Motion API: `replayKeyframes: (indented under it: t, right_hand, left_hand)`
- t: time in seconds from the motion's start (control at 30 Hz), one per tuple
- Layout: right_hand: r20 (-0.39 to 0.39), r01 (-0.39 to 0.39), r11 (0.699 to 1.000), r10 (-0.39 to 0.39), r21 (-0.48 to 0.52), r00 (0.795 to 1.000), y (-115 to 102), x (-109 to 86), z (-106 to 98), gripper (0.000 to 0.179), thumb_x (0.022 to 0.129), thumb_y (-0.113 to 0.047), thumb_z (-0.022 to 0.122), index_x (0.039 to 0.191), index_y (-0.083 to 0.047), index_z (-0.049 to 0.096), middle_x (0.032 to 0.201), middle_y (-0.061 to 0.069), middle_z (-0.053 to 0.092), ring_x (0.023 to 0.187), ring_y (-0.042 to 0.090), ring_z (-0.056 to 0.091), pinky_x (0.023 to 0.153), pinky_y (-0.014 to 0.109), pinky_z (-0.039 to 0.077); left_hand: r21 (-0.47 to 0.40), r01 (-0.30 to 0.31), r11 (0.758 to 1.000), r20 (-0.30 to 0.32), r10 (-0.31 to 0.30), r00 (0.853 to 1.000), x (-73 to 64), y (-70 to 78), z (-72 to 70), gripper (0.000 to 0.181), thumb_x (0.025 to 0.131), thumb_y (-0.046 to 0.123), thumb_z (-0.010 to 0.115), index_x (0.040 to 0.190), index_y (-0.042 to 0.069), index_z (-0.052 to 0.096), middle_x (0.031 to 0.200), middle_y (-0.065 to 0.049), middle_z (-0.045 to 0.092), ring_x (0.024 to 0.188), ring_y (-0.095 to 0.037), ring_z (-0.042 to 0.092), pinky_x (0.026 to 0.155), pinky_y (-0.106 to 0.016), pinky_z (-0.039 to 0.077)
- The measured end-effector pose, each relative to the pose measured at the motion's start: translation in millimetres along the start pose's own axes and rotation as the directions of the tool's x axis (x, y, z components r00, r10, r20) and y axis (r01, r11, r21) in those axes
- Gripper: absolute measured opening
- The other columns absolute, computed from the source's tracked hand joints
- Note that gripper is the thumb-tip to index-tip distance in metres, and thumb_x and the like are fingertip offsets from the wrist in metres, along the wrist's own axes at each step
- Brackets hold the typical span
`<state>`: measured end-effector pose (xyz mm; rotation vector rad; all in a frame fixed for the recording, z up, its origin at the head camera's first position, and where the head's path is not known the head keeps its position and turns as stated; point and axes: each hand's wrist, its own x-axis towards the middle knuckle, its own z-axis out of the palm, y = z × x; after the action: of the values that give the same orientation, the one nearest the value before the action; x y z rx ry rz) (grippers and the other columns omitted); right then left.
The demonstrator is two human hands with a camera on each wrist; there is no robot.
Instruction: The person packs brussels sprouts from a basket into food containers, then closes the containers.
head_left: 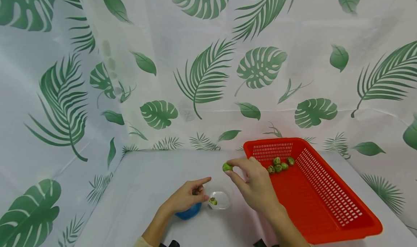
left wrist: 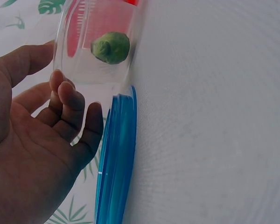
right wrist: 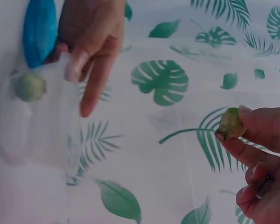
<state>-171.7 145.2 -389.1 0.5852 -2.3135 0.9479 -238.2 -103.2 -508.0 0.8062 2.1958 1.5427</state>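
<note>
My right hand (head_left: pixel 257 183) pinches a Brussels sprout (head_left: pixel 227 167) between thumb and index finger, raised above the table; its browned cut side shows in the right wrist view. A small clear plastic container (head_left: pixel 224 200) stands on the table, with another Brussels sprout (left wrist: pixel 113 48) inside. Beside its left rim is my left hand (head_left: pixel 186 196), index finger straight and the other fingers loosely bent. The left thumb tip overlaps the rim in the right wrist view. Below the left hand lies a rounded blue plastic piece (head_left: pixel 189 213), partly hidden by that hand.
A large red plastic basket (head_left: pixel 329 189) with perforated walls stands on the right. Several Brussels sprouts (head_left: pixel 277 163) lie in its far left corner. White sheeting (head_left: pixel 202 131) printed with green leaves hangs behind and around the white table (head_left: pixel 156 167).
</note>
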Motion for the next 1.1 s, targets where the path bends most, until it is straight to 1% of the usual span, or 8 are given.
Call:
replayKeyframes:
  t: [0.17, 0.37, 0.5, 0.6, 0.8, 0.93, 1.1]
  right_hand:
    - [0.026, -0.025, 1.0, 0.025, 0.012, 0.999, 1.0, -6.3, 9.2, 0.027, 0.087, -0.012, 0.085, 0.113, -0.019, 0.078, 0.105, -0.01, 0.077, 0.091, 0.005, 0.057, 0.066, 0.023, 0.049]
    - [0.007, -0.046, 0.999, 0.046, 0.017, 0.999, 1.6, -9.5, 18.1, 0.028, 0.087, -0.014, 0.085, 0.113, -0.018, 0.077, 0.107, -0.009, 0.076, 0.089, 0.005, 0.055, 0.064, 0.021, 0.047]
    - [-0.006, -0.055, 0.998, 0.055, 0.015, 0.998, 2.6, -11.7, 24.5, 0.027, 0.088, -0.013, 0.084, 0.113, -0.018, 0.076, 0.105, -0.009, 0.075, 0.085, 0.005, 0.052, 0.063, 0.02, 0.046]
    - [-0.019, -0.05, 0.999, 0.05, 0.021, 0.999, 4.1, -13.1, 29.7, 0.026, 0.089, -0.012, 0.083, 0.113, -0.017, 0.076, 0.104, -0.009, 0.074, 0.083, 0.006, 0.049, 0.062, 0.02, 0.047]
    - [-0.045, -0.028, 0.999, 0.03, 0.043, 0.999, 6.8, -18.3, 41.7, 0.025, 0.091, -0.011, 0.081, 0.114, -0.016, 0.075, 0.11, -0.005, 0.073, 0.086, 0.007, 0.051, 0.062, 0.023, 0.05]
    - [-0.059, -0.031, 0.997, 0.035, 0.066, 0.998, 8.2, -21.4, 50.5, 0.026, 0.091, -0.011, 0.081, 0.116, -0.015, 0.075, 0.112, -0.003, 0.073, 0.086, 0.006, 0.052, 0.063, 0.023, 0.05]
    - [-0.102, -0.006, 0.995, 0.016, 0.097, 0.995, 13.6, -24.0, 59.1, 0.028, 0.089, -0.008, 0.082, 0.116, -0.011, 0.076, 0.113, -0.002, 0.074, 0.089, 0.008, 0.054, 0.061, 0.023, 0.049]
  left_hand:
    - [-0.007, -0.004, 1.0, 0.006, 0.004, 1.0, 0.6, -0.2, 0.1, 0.064, 0.099, 0.012, 0.069, 0.157, 0.003, 0.044, 0.085, 0.0, 0.053, 0.07, -0.003, 0.047, 0.065, -0.019, 0.039]
    - [-0.003, -0.008, 1.0, 0.004, 0.008, 1.0, 0.6, 0.7, 0.2, 0.064, 0.099, 0.011, 0.069, 0.157, 0.002, 0.043, 0.085, 0.0, 0.053, 0.07, -0.003, 0.047, 0.066, -0.019, 0.04]
    - [-0.002, -0.002, 1.0, 0.001, 0.002, 1.0, -0.1, 1.1, 0.0, 0.063, 0.099, 0.01, 0.069, 0.157, 0.004, 0.044, 0.085, 0.0, 0.053, 0.07, -0.003, 0.047, 0.066, -0.019, 0.04]
    - [-0.006, 0.004, 1.0, -0.004, -0.004, 1.0, -0.6, 1.1, -0.3, 0.063, 0.099, 0.011, 0.069, 0.157, 0.007, 0.046, 0.085, 0.0, 0.053, 0.071, -0.004, 0.047, 0.065, -0.019, 0.04]
    - [0.002, 0.003, 1.0, -0.007, -0.003, 1.0, -0.3, 0.1, 0.0, 0.063, 0.099, 0.01, 0.07, 0.157, 0.007, 0.046, 0.085, 0.001, 0.053, 0.071, -0.005, 0.047, 0.065, -0.019, 0.039]
    - [0.005, -0.001, 1.0, -0.008, 0.001, 1.0, -0.4, -1.2, 0.1, 0.063, 0.099, 0.011, 0.07, 0.157, 0.008, 0.046, 0.085, 0.002, 0.053, 0.071, -0.005, 0.047, 0.065, -0.018, 0.039]
    - [-0.002, -0.003, 1.0, -0.003, 0.003, 1.0, -0.4, -0.3, 0.1, 0.064, 0.099, 0.011, 0.07, 0.158, 0.005, 0.044, 0.085, 0.001, 0.053, 0.071, -0.004, 0.047, 0.065, -0.018, 0.04]
